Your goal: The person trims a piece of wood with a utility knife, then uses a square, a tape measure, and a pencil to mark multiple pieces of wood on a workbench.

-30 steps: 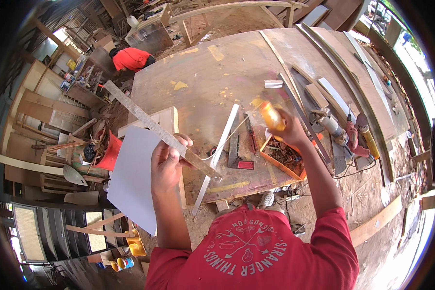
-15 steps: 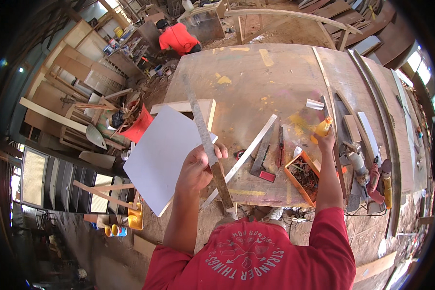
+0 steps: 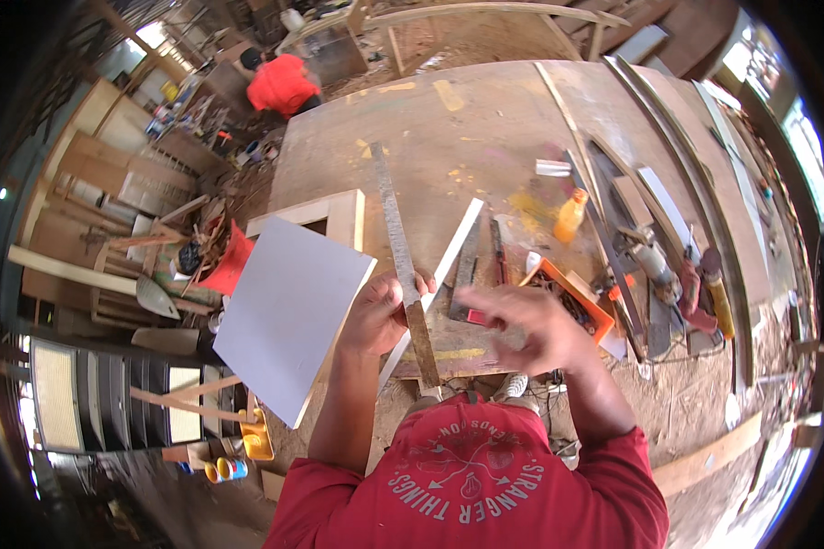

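Orange tray (image 3: 584, 306) at the workbench (image 3: 485, 137) edge holds small dark items, too small to identify. Left hand (image 3: 375, 316) grips a long, flat wooden strip (image 3: 401, 256), which runs up over the bench. Right hand (image 3: 526, 325) hovers just beside it, fingers spread, empty, blurred. White flat panel (image 3: 284, 316) overhangs at left; yellow bottle (image 3: 569, 215) stands upright.

Two hands over the near edge of the bench

The left hand (image 3: 375, 316) is closed around a long strip (image 3: 401, 265), forearm rising from below in a red sleeve. The right hand (image 3: 522, 320), blurred, is spread open just right of the strip, fingers pointing left, holding nothing.
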The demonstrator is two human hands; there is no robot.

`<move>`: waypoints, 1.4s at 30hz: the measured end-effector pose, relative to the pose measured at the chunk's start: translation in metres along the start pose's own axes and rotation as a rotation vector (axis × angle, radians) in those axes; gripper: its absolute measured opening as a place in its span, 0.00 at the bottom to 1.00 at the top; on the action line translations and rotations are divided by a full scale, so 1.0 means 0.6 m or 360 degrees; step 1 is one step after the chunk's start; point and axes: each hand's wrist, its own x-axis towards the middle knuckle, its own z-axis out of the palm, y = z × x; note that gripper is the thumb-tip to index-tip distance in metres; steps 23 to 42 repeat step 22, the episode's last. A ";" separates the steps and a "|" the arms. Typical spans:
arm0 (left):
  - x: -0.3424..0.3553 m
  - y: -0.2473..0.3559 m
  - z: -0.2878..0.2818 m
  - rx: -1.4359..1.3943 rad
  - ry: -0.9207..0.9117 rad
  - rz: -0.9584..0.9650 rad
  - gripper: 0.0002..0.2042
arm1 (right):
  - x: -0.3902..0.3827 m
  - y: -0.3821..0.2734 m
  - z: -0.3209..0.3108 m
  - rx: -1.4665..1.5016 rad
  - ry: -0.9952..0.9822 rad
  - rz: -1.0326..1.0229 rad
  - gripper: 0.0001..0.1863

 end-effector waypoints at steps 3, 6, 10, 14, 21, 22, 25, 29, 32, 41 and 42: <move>0.014 -0.016 0.003 -0.0012 -0.0069 -0.0042 0.18 | 0.028 -0.029 0.017 -0.0041 -0.0244 -0.0063 0.50; 0.016 -0.024 0.005 -0.0077 -0.0101 -0.0037 0.16 | 0.037 -0.030 0.025 -0.0155 -0.0337 -0.0110 0.50; 0.015 -0.021 0.003 -0.0318 -0.0185 -0.0145 0.15 | 0.030 -0.035 0.040 -0.0078 -0.0381 -0.0081 0.51; 0.009 -0.017 -0.004 -0.0294 -0.0131 -0.0121 0.15 | 0.024 -0.054 0.049 0.0040 -0.0486 -0.0048 0.50; 0.006 -0.005 -0.028 -0.0080 -0.0078 -0.0100 0.22 | 0.015 -0.066 0.083 0.0173 -0.0611 -0.0252 0.46; 0.008 -0.004 -0.030 -0.0079 -0.0079 -0.0101 0.22 | 0.009 -0.064 0.087 0.0241 -0.0685 -0.0245 0.45; 0.008 -0.004 -0.030 -0.0079 -0.0079 -0.0101 0.22 | 0.009 -0.064 0.087 0.0241 -0.0685 -0.0245 0.45; 0.008 -0.004 -0.030 -0.0079 -0.0079 -0.0101 0.22 | 0.009 -0.064 0.087 0.0241 -0.0685 -0.0245 0.45; 0.008 -0.004 -0.030 -0.0079 -0.0079 -0.0101 0.22 | 0.009 -0.064 0.087 0.0241 -0.0685 -0.0245 0.45; 0.008 -0.004 -0.030 -0.0079 -0.0079 -0.0101 0.22 | 0.009 -0.064 0.087 0.0241 -0.0685 -0.0245 0.45; 0.008 -0.004 -0.030 -0.0079 -0.0079 -0.0101 0.22 | 0.009 -0.064 0.087 0.0241 -0.0685 -0.0245 0.45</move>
